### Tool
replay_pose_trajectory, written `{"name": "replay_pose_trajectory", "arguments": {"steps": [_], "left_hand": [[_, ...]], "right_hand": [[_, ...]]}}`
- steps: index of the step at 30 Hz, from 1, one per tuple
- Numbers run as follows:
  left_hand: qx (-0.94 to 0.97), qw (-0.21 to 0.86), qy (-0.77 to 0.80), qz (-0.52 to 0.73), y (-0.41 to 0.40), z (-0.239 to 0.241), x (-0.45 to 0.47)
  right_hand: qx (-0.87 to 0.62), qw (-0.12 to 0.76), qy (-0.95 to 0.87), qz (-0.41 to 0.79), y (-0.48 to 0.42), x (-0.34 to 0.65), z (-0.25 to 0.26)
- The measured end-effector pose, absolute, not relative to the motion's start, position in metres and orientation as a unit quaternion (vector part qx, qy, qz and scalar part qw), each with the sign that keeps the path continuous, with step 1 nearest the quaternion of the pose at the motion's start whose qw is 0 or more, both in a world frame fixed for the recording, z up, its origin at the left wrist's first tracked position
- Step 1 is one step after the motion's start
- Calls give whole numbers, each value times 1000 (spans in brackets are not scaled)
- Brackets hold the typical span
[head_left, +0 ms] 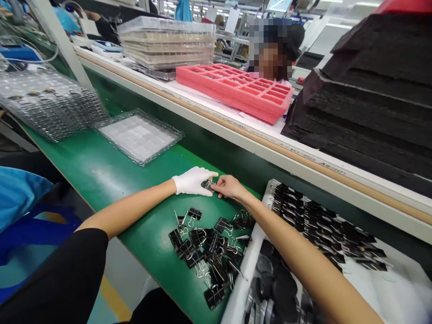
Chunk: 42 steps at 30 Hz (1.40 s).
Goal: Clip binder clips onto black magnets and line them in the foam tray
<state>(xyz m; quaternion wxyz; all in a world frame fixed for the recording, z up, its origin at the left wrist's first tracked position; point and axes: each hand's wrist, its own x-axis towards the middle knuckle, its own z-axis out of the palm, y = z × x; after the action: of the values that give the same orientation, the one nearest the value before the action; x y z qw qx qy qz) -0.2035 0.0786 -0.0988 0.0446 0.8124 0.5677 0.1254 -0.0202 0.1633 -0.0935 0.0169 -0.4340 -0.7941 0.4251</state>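
Note:
My left hand (193, 181), in a white glove with some fingertips bare, curls around a small dark and silvery piece (209, 186) over the green bench. The bare fingers of my right hand (230, 186) pinch the same piece from the other side. The piece is partly covered by the fingers, and its exact kind cannot be made out. Just below both hands lies a loose heap of black binder clips (211, 245) with wire handles, some with the handles spread.
A white tray (241, 263) at right holds rows of black clips and dark round parts under my right forearm. A clear plastic tray (141, 135) and a stack of them (57, 105) lie left. On the shelf are pink foam (232, 96), black foam (371, 90); a person sits beyond.

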Motion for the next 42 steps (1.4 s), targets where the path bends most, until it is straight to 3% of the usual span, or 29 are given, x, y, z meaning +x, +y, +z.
{"name": "replay_pose_trajectory", "arguments": {"steps": [5, 8, 10, 12, 15, 20, 31, 34, 37, 42], "left_hand": [[825, 23, 553, 115, 81, -103, -207], [824, 34, 553, 117, 83, -103, -209], [821, 44, 557, 118, 85, -103, -208], [818, 48, 560, 119, 87, -103, -207], [817, 46, 562, 121, 88, -103, -207], [814, 32, 568, 116, 87, -103, -207], [790, -7, 613, 21, 81, -91, -207], [813, 16, 581, 27, 77, -91, -212], [806, 14, 588, 62, 77, -96, -211], [792, -20, 607, 68, 77, -104, -200]], "right_hand": [[-366, 33, -864, 345, 164, 20, -45], [-223, -59, -926, 300, 154, 65, -20], [-200, -125, -925, 297, 143, 87, -17], [-208, -139, -931, 266, 133, 100, -23], [-177, -109, -946, 248, 128, 106, -32], [-197, -45, -918, 340, 154, 93, -32], [-288, -1, -931, 223, 189, 21, -70], [-352, 17, -897, 266, 190, 16, -68], [-490, 93, -813, 300, 185, 0, -66], [-572, 160, -757, 272, 172, -28, -83]]}}
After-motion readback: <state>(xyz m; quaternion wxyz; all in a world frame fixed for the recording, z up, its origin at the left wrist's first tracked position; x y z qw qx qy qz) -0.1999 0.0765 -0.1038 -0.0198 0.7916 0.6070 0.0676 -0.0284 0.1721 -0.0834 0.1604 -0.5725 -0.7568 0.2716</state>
